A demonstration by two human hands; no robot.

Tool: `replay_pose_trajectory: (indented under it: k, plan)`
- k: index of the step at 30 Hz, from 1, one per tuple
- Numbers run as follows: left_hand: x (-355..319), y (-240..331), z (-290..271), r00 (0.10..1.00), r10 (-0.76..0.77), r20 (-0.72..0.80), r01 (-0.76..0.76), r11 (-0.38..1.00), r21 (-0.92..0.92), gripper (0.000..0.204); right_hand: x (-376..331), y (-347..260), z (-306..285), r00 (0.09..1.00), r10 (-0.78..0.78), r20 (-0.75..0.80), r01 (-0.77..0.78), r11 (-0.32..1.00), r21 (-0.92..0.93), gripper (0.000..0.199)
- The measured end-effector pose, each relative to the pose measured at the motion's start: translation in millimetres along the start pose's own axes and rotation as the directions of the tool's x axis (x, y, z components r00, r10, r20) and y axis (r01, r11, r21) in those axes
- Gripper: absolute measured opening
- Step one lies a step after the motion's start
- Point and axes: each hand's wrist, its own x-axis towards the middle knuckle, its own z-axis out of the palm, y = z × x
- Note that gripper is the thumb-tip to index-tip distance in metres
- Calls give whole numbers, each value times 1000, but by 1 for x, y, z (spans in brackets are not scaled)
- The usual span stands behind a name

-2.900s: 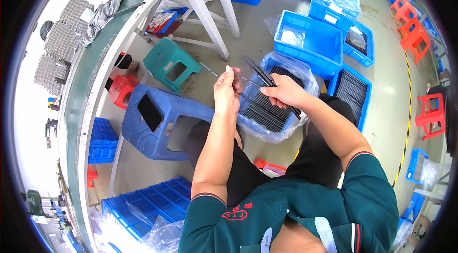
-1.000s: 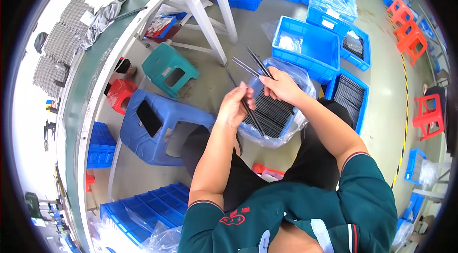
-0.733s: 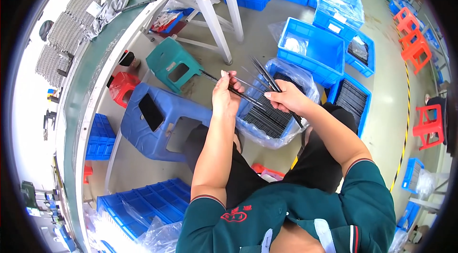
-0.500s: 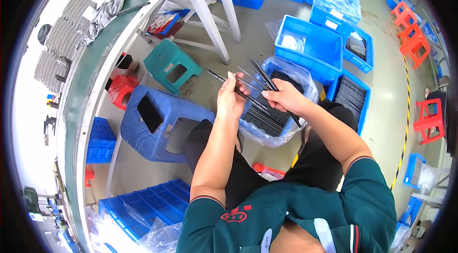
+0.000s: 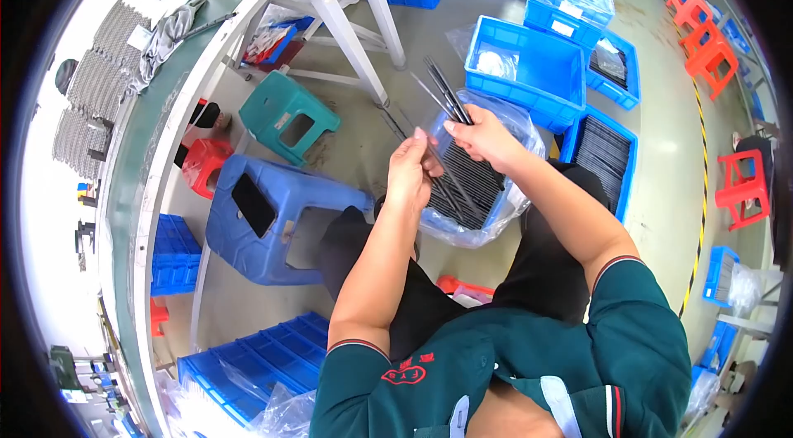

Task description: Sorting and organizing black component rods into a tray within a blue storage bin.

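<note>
Between the thumb and fingers of my left hand [image 5: 411,164] are a few thin black rods [image 5: 451,188], slanting down to the right. My right hand [image 5: 486,139] is wrapped round a small bundle of similar dark rods [image 5: 446,91], whose ends stick up past the knuckles. Both hands are close together above a blue bin [image 5: 505,205] lined with clear plastic. Many black rods [image 5: 469,178] lie side by side in that bin. My fingers partly hide the held rods, and their exact kind cannot be made out.
A blue stool [image 5: 285,190] carrying a black phone [image 5: 254,204] stands to the left, with a green stool [image 5: 285,112] beyond it. An open blue bin [image 5: 529,66] and a bin of rods [image 5: 601,159] sit at the right. A long green-topped workbench [image 5: 198,50] curves along the left.
My right hand has drawn slightly up with its bundle, which now stands steeper. The left hand has lowered a little and moved right. The view has shifted slightly.
</note>
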Motion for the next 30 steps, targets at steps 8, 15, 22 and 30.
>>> replay_pose_trajectory:
  k: [8,15,22,30]
  plan:
    - [-14,-5,-4,884,-361,297,290,922,257,30,6,-2,-2,999,48,-15,-45,982,182,20]
    - [-36,3,-9,832,-434,345,314,882,350,33,34,-25,-88,914,-67,-400,232,895,380,22]
    - [-22,10,-7,805,-349,480,322,936,140,32,6,1,-8,995,18,-98,-3,989,150,32]
    - [-17,-2,-13,881,-324,345,311,946,94,29,-1,-1,18,999,6,-46,-16,976,-216,35]
